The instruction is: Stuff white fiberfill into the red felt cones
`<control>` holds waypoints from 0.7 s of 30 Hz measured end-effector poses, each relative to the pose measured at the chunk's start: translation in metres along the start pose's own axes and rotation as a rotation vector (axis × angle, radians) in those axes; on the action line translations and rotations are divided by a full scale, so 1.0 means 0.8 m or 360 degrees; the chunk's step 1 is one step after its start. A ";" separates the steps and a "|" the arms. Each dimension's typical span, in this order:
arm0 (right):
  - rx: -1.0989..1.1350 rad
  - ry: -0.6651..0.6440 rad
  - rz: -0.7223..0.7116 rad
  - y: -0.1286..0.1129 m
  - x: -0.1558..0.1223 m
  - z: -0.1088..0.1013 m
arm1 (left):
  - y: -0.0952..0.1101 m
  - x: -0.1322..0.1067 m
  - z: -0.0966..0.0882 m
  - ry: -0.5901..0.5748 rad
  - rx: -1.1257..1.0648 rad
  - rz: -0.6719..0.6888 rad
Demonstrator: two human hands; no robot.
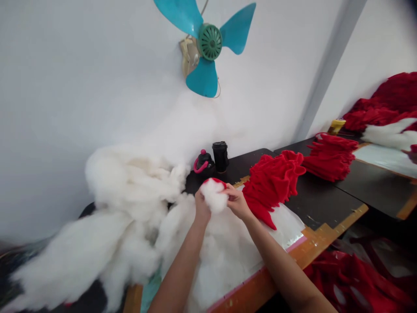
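Both left hand (pixel 202 207) and right hand (pixel 239 203) grip red cloth (pixel 219 181) with white fluff (pixel 215 200), a red fabric stack (pixel 273 180) at three o'clock.

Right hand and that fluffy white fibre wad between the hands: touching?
Touching. The head view shows the right hand with fingers overlapping the edge of the fluffy white fibre wad, no gap visible.

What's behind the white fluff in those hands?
A red fabric edge shows just above the white fluff; the fluff covers whatever else is behind it.
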State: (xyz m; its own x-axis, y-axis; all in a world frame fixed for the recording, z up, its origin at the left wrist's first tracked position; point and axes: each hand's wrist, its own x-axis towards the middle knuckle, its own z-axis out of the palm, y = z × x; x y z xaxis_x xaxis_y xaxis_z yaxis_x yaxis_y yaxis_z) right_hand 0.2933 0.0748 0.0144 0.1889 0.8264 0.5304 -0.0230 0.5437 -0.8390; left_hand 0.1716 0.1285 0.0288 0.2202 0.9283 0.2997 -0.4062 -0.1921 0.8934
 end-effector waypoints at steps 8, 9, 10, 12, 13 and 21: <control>-0.0828 0.0517 -0.0266 0.011 0.000 -0.022 | 0.002 -0.010 0.004 -0.0609 0.0342 0.0131; -0.0925 0.0525 -0.0291 0.010 -0.001 -0.021 | 0.000 -0.010 0.005 -0.0572 0.0433 0.0150; -0.0983 0.0512 -0.0310 0.009 -0.001 -0.020 | -0.003 -0.009 0.006 -0.0513 0.0506 0.0175; -0.0950 0.0425 -0.0318 0.004 -0.003 -0.015 | -0.007 -0.006 0.005 -0.0390 0.0568 0.0226; -0.0846 0.0356 -0.0309 0.001 -0.004 -0.013 | -0.008 -0.004 0.004 -0.0330 0.0567 0.0247; 0.0043 0.0102 0.0177 -0.002 0.001 -0.003 | 0.001 -0.003 -0.007 -0.0074 0.0763 0.0325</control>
State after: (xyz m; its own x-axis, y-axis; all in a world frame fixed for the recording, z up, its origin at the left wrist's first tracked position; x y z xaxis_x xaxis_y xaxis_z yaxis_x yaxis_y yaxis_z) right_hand 0.2958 0.0739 0.0157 0.2461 0.8711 0.4249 -0.0736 0.4539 -0.8880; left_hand 0.1654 0.1277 0.0267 0.2225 0.8438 0.4884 0.0045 -0.5019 0.8649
